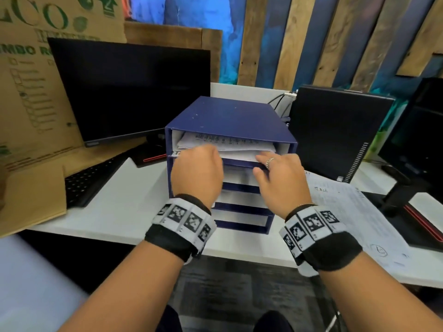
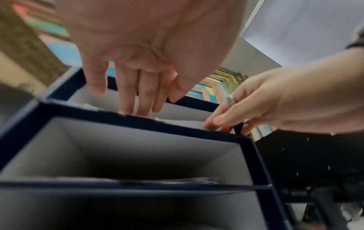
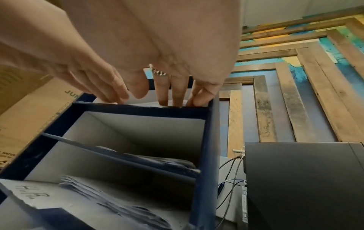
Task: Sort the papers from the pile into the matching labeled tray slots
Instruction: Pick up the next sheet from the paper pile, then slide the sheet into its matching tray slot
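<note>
A dark blue tray unit (image 1: 230,116) with several stacked slots stands mid-desk. White printed papers (image 1: 239,144) lie in its top slot, their front edge at the slot's lip. My left hand (image 1: 211,152) and right hand (image 1: 266,160) both rest at that lip, fingers fairly straight and tips touching the paper edge. In the left wrist view, the left fingers (image 2: 133,99) meet the rim. The right fingers (image 3: 175,95) do the same in the right wrist view. Lower slots hold papers, one marked "H.R." (image 3: 33,193). The paper pile (image 1: 354,212) lies on the desk to the right.
A dark monitor (image 1: 129,92) and a black keyboard (image 1: 93,180) stand left of the tray, beside a large cardboard box (image 1: 28,104). A black computer case (image 1: 335,133) with cables (image 3: 232,171) stands right of it. A second monitor's stand (image 1: 402,188) is at far right.
</note>
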`<state>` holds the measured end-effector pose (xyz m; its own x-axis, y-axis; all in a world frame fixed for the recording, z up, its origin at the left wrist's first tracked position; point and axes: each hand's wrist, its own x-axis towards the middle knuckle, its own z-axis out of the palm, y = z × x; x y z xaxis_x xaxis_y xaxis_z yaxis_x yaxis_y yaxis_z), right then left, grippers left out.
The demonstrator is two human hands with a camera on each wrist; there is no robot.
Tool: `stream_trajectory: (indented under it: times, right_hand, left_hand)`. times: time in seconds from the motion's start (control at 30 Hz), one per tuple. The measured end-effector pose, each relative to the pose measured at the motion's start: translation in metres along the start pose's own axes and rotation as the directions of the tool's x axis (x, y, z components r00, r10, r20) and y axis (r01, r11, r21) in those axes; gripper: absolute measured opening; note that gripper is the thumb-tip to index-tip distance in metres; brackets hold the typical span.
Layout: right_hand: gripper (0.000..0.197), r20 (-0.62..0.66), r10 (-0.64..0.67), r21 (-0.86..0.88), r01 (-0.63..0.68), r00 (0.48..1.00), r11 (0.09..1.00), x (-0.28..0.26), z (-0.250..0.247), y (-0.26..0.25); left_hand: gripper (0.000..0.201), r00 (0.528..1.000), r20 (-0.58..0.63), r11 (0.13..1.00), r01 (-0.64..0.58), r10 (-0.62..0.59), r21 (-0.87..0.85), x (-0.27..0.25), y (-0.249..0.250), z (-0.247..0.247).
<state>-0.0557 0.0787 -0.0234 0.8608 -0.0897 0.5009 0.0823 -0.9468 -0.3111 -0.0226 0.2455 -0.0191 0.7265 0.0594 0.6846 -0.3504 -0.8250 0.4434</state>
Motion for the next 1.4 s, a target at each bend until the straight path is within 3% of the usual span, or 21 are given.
stream_trajectory:
  times: [0.07,0.13,0.23,0.3,0.47,0.53,0.6,0.67,0.73,0.83,0.9,0.97,1.07,1.17,1.23,1.4]
  right_hand:
    - [0.037,0.032,-0.061,-0.163,0.066,0.998,0.985,0.002,0.006,-0.004]
    - [0.034,-0.014,-0.039,-0.17,0.036,0.999,0.985,0.004,0.007,-0.008]
    - [0.034,-0.103,-0.064,-0.097,0.054,0.993,0.994,0.007,0.01,-0.009]
    - [0.04,-0.015,-0.123,-0.186,0.118,0.992,0.975,0.011,0.013,-0.008]
    - [0.053,0.131,-0.088,-0.308,0.125,0.987,0.943,0.027,0.02,-0.005]
    - [0.054,0.149,-0.114,-0.274,0.152,0.982,0.95,0.029,0.02,-0.004]
    - [0.048,0.117,-0.148,-0.114,0.161,0.982,0.98,0.023,0.016,-0.001]
    - [0.039,0.002,-0.133,0.11,0.132,0.991,0.985,0.01,0.012,0.005]
    - [0.028,-0.195,-0.129,0.125,0.155,0.972,0.98,-0.005,0.011,0.017]
    - [0.019,-0.324,-0.109,0.001,0.115,0.94,0.993,-0.022,0.009,0.044]
    - [0.021,-0.266,0.0,-0.048,-0.014,0.964,0.999,-0.032,0.009,0.069]
    - [0.027,-0.116,0.164,-0.124,-0.178,0.98,0.976,-0.041,0.012,0.103]
    - [0.036,0.11,0.334,-0.258,-0.298,0.936,0.919,-0.059,0.017,0.152]
    - [0.043,0.243,0.403,-0.364,-0.303,0.882,0.881,-0.078,0.02,0.186]
    - [0.037,0.265,0.42,-0.394,-0.301,0.868,0.869,-0.089,0.02,0.197]
    - [0.033,0.155,0.432,-0.308,-0.373,0.888,0.876,-0.095,0.009,0.213]
  left_hand:
    - [0.026,0.977,0.184,0.961,-0.152,0.11,0.233,-0.001,0.006,0.01]
    - [0.031,0.945,0.308,0.928,-0.209,0.111,0.307,0.001,0.003,0.021]
    - [0.033,0.927,0.35,0.907,-0.256,0.132,0.334,0.012,-0.001,0.029]
    - [0.029,0.923,0.362,0.913,-0.254,0.13,0.32,0.021,0.0,0.031]
    - [0.028,0.865,0.49,0.901,-0.294,0.107,0.321,0.035,0.003,0.034]
    - [0.024,0.895,0.439,0.949,-0.204,0.082,0.239,0.033,0.007,0.029]
    - [0.023,0.951,0.29,0.977,-0.152,0.104,0.147,0.023,0.012,0.027]
    - [0.025,0.988,0.103,0.992,-0.113,0.117,-0.051,0.003,0.023,0.026]
    - [0.027,0.983,-0.015,0.964,-0.184,0.184,-0.194,-0.016,0.04,0.032]
    - [0.032,0.965,0.086,0.926,-0.209,0.247,-0.315,-0.035,0.068,0.052]
    - [0.024,0.934,0.236,0.924,-0.18,0.268,-0.337,-0.049,0.082,0.067]
    - [0.02,0.894,0.361,0.926,-0.132,0.266,-0.355,-0.065,0.093,0.085]
    - [0.025,0.807,0.545,0.928,-0.007,0.225,-0.372,-0.084,0.102,0.114]
    - [0.036,0.689,0.696,0.943,0.051,0.205,-0.328,-0.095,0.111,0.148]
    - [0.045,0.618,0.768,0.959,0.078,0.168,-0.273,-0.099,0.116,0.172]
    - [0.052,0.539,0.842,0.979,0.184,-0.022,-0.092,-0.097,0.125,0.213]
